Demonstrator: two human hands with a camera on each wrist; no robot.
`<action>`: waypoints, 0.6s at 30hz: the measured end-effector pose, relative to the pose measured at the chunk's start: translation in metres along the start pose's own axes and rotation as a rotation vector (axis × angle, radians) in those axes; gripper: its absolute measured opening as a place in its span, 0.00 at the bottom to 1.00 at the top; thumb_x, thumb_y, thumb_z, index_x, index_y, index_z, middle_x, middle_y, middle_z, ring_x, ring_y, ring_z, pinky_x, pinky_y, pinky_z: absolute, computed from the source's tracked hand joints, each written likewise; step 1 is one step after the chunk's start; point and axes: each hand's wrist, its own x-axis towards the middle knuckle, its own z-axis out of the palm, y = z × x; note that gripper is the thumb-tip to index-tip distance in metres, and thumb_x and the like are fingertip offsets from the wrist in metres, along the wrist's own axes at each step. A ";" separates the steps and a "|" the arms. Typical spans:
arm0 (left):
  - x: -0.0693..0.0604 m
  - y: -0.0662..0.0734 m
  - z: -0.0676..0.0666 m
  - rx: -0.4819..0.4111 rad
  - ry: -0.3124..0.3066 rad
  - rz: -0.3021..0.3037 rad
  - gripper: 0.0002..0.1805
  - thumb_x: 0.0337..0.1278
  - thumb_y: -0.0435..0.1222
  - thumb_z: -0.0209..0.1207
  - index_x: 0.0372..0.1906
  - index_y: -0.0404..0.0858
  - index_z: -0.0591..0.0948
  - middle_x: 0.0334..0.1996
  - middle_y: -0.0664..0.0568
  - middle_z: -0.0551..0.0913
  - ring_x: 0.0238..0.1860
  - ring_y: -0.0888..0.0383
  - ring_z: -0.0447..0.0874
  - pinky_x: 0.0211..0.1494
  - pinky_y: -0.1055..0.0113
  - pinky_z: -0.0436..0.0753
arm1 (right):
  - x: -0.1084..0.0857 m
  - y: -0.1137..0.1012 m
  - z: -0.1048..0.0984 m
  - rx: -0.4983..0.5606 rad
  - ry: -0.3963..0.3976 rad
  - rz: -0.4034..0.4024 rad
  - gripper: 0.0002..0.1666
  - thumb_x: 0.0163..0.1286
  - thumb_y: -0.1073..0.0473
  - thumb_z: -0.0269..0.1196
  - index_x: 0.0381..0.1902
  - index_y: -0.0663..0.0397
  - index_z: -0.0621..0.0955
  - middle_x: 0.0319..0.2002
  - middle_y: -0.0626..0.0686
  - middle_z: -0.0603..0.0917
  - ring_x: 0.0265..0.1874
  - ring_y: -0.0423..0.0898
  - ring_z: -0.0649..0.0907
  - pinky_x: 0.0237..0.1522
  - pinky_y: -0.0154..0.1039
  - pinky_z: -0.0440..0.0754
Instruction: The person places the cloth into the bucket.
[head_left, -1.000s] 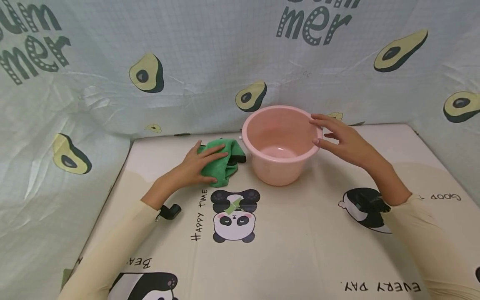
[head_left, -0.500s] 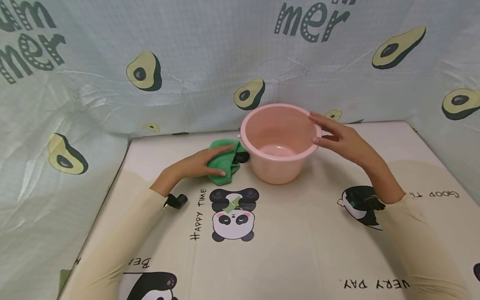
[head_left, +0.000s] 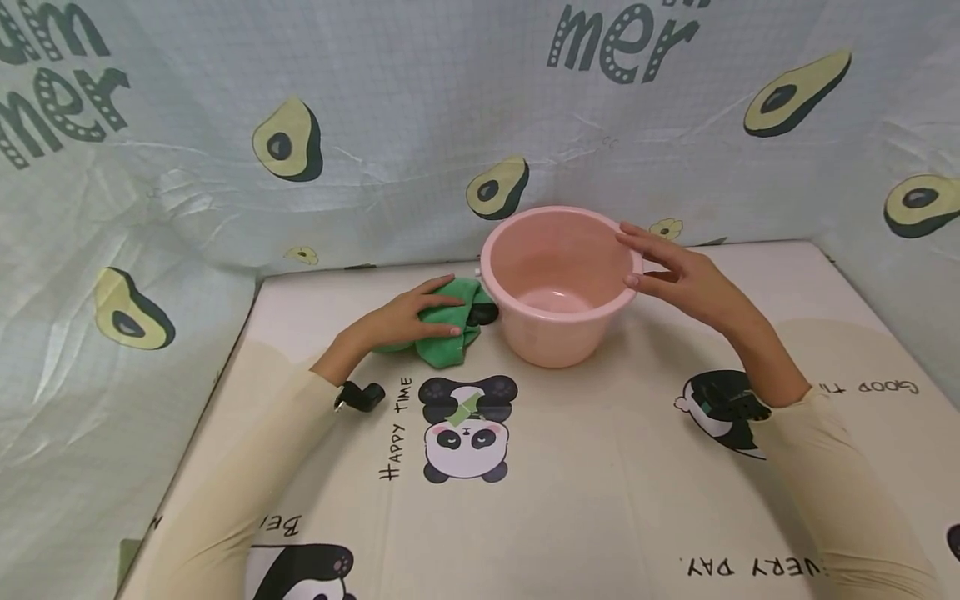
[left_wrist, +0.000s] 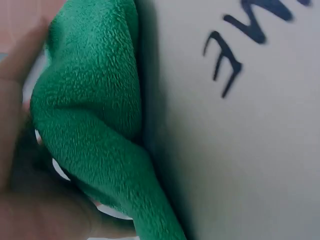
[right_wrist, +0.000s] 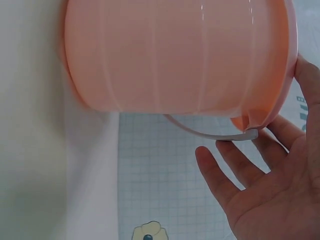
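A crumpled green cloth (head_left: 444,353) with a dark patch lies just left of a pink bucket (head_left: 557,343). My left hand (head_left: 397,322) rests over the cloth with fingers spread. In the left wrist view, the cloth (left_wrist: 95,95) bulges beside the hand (left_wrist: 45,215), and its fingertips are partly hidden. My right hand (head_left: 697,283) touches the bucket's right rim with thumb and fingers fairly straight. The right wrist view shows the bucket (right_wrist: 175,55) upright on the table, with the hand (right_wrist: 275,190) at its rim beside the pale handle (right_wrist: 215,136).
The table cover (head_left: 555,467) carries panda prints and lettering. Behind the bucket rises a pale curtain (head_left: 405,125) with avocado prints, and more of it hangs on both sides. Black wrist-worn devices show at both cuffs.
The cloth has shifted right, close against the bucket, and my left hand has moved right with it. A fold of cloth now shows under the left palm. My right hand stays at the rim.
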 end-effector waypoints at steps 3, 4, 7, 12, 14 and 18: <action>0.002 0.001 0.002 -0.038 0.024 0.006 0.36 0.64 0.49 0.67 0.74 0.45 0.72 0.81 0.47 0.53 0.80 0.43 0.50 0.78 0.42 0.56 | 0.001 0.001 0.001 -0.006 -0.001 0.001 0.39 0.74 0.50 0.65 0.78 0.29 0.64 0.80 0.36 0.55 0.78 0.53 0.59 0.71 0.61 0.66; 0.003 0.001 0.003 -0.044 0.034 0.019 0.37 0.63 0.48 0.68 0.74 0.44 0.71 0.81 0.45 0.54 0.80 0.43 0.51 0.78 0.42 0.57 | 0.001 0.001 0.000 -0.008 -0.002 0.001 0.39 0.74 0.50 0.65 0.78 0.29 0.64 0.80 0.36 0.55 0.78 0.53 0.60 0.71 0.61 0.67; 0.004 0.002 0.005 -0.057 0.054 0.054 0.40 0.60 0.43 0.71 0.76 0.43 0.69 0.79 0.42 0.57 0.79 0.41 0.54 0.77 0.41 0.59 | 0.001 0.000 -0.001 -0.015 -0.008 0.002 0.39 0.74 0.50 0.65 0.78 0.29 0.64 0.80 0.36 0.55 0.78 0.53 0.60 0.71 0.61 0.67; 0.003 0.005 0.008 -0.037 0.100 0.080 0.37 0.58 0.36 0.72 0.73 0.42 0.73 0.77 0.42 0.62 0.77 0.41 0.58 0.76 0.42 0.63 | 0.000 -0.002 -0.002 -0.016 -0.015 0.001 0.39 0.74 0.51 0.65 0.79 0.31 0.64 0.80 0.37 0.55 0.78 0.53 0.60 0.70 0.61 0.67; 0.003 0.006 0.010 -0.031 0.127 0.076 0.34 0.58 0.35 0.72 0.71 0.42 0.76 0.76 0.42 0.64 0.76 0.41 0.60 0.76 0.43 0.63 | 0.000 -0.003 -0.001 -0.014 -0.013 0.003 0.40 0.74 0.51 0.65 0.79 0.31 0.64 0.80 0.38 0.55 0.78 0.53 0.60 0.70 0.61 0.67; 0.002 0.007 0.011 -0.028 0.126 0.052 0.30 0.63 0.38 0.69 0.70 0.42 0.77 0.77 0.44 0.64 0.77 0.42 0.59 0.76 0.43 0.63 | 0.000 -0.003 -0.001 -0.008 -0.010 0.007 0.40 0.74 0.53 0.66 0.79 0.32 0.64 0.80 0.39 0.55 0.78 0.53 0.59 0.71 0.62 0.67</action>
